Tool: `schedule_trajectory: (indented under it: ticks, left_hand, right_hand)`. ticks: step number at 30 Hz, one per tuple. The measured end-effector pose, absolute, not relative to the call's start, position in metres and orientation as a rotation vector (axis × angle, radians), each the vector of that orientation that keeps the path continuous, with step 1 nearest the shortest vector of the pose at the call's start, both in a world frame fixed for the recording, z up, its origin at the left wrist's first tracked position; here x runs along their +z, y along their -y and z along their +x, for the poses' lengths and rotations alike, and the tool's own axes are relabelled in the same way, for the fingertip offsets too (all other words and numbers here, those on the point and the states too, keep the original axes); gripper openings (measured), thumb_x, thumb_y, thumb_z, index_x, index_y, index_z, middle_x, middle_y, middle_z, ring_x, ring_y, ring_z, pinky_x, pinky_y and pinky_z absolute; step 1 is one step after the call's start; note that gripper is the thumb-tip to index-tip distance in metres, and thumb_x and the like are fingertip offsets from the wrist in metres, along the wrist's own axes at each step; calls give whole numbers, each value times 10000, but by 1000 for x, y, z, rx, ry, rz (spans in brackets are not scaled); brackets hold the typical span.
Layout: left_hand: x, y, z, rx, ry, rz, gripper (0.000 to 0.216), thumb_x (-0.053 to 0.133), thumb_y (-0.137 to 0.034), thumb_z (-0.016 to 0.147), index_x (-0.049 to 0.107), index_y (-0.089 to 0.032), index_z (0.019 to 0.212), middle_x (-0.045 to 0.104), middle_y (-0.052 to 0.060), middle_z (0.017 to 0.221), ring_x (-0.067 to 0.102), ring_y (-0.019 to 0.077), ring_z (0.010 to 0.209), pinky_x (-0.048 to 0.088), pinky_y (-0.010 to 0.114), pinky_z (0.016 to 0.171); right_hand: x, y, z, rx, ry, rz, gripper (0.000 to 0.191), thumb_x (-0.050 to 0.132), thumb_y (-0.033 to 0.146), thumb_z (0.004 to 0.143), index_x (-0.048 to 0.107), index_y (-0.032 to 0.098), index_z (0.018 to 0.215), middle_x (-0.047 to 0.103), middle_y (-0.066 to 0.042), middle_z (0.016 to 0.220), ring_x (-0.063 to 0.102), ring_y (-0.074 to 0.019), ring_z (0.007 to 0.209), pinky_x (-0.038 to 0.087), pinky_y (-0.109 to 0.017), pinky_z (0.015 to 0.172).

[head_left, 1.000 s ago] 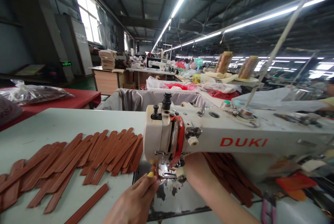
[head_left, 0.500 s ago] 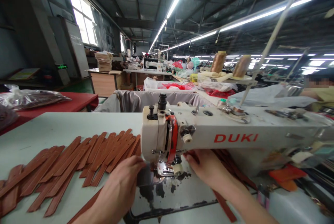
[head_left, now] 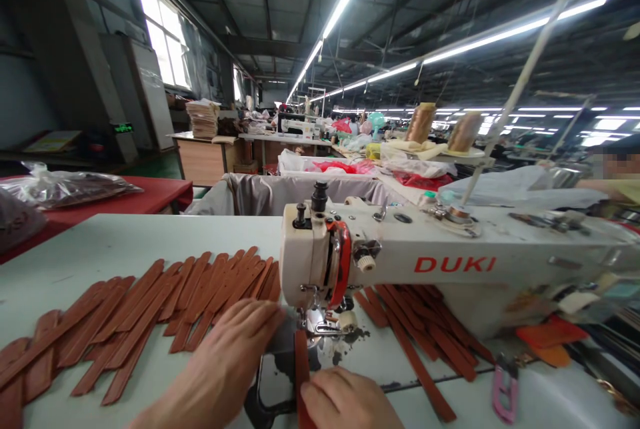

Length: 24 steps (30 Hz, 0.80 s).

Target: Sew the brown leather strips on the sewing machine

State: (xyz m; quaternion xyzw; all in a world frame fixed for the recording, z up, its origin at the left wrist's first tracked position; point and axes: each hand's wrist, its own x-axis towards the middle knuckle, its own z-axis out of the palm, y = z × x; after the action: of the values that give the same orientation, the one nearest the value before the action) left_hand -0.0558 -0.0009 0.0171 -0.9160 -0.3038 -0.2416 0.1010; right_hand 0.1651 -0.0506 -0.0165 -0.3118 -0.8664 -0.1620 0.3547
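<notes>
A white DUKI sewing machine [head_left: 450, 262] stands on the pale table [head_left: 125, 242]. One brown leather strap [head_left: 301, 369] lies lengthwise under the presser foot [head_left: 325, 327]. My left hand [head_left: 225, 365] lies flat on the machine bed just left of the needle, fingers stretched out, touching the strap's side. My right hand [head_left: 345, 399] presses on the near end of the strap at the bottom edge, fingers curled down on it.
Several brown straps [head_left: 125, 322] are fanned out to the left, and more straps [head_left: 425, 335] lie under the machine arm. Pink thread snips [head_left: 503, 392] and orange pieces [head_left: 550, 335] lie right. Thread cones [head_left: 440, 125] stand behind; a person sits far right.
My right hand came from behind the machine arm to the near side and now holds a strap laid under the presser foot. My left hand flattened beside the needle.
</notes>
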Motion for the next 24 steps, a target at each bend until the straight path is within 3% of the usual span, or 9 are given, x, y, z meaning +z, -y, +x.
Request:
schedule_trajectory:
  ticks: [2, 5, 11, 14, 19, 24]
  left_hand:
    - [8, 18, -48, -805, 937, -2661, 553, 401, -25, 771, 555, -181, 1279, 690, 77, 1183, 658, 209, 1070, 504, 322, 997]
    - [-17, 29, -32, -875, 836, -2709, 557, 446, -90, 800, 498, -204, 1343, 693, 64, 1169, 670, 182, 1058, 527, 232, 944]
    - [-61, 12, -23, -1096, 733, -2671, 597, 397, -137, 842, 396, -164, 1439, 620, 102, 1300, 600, 204, 1200, 461, 289, 1042]
    - [-56, 11, -23, -1079, 704, -2694, 606, 404, -101, 819, 415, -138, 1423, 633, 104, 1282, 582, 203, 1226, 432, 289, 1063]
    - [-25, 24, -21, -1032, 831, -2758, 590, 440, -47, 795, 486, -198, 1363, 660, 66, 1250, 627, 175, 1166, 434, 251, 1057]
    - [-17, 33, -25, -919, 957, -2834, 571, 473, -85, 816, 512, -232, 1366, 664, 58, 1251, 663, 195, 1101, 493, 253, 1010]
  right_hand:
    - [-22, 49, 165, -481, 2262, -846, 284, 439, 47, 874, 629, 191, 721, 642, 9, 601, 604, -147, 468, 431, -244, 392]
    - [-28, 51, 166, -497, 2260, -906, 293, 428, 14, 846, 632, 189, 729, 632, 5, 605, 598, -149, 481, 401, -260, 381]
    - [-28, 47, 166, -539, 2236, -877, 302, 418, 60, 900, 624, 181, 716, 619, -10, 603, 562, -153, 484, 411, -265, 405]
    - [-27, 45, 165, -536, 2226, -873, 344, 401, 75, 928, 614, 183, 680, 607, -10, 592, 551, -152, 486, 412, -263, 413]
    - [-28, 46, 165, -520, 2197, -872, 419, 358, 108, 968, 601, 184, 636, 597, -8, 577, 545, -151, 472, 403, -258, 408]
    - [-38, 45, 171, -404, 2268, -947, 202, 519, 112, 879, 638, 186, 734, 651, 2, 659, 609, -161, 549, 460, -234, 480]
